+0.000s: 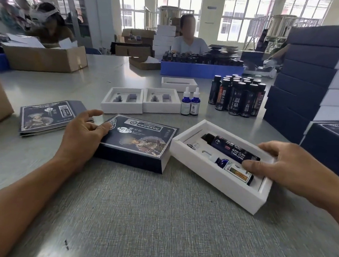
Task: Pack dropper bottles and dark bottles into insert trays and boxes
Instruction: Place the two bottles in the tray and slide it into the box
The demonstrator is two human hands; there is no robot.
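A white insert tray (206, 170) lies at an angle on the grey table. In it lie a dark bottle (231, 148) and a blue dropper bottle (233, 169). My right hand (290, 166) grips the tray's right end, thumb on the dropper bottle's label, fingers over the far rim. Left of the tray sits a dark printed box (140, 142). My left hand (84, 132) rests at its left edge, thumb touching the lid, fingers relaxed. Two empty insert trays (123, 100) (162, 102), two upright dropper bottles (190, 102) and a cluster of dark bottles (239, 96) stand farther back.
A stack of dark booklets (46, 116) lies to the left. Tall stacks of dark boxes (316, 76) fill the right side. Cardboard cartons (44, 56) stand at the left, a blue crate of bottles (202, 69) at the back. A person sits across the table.
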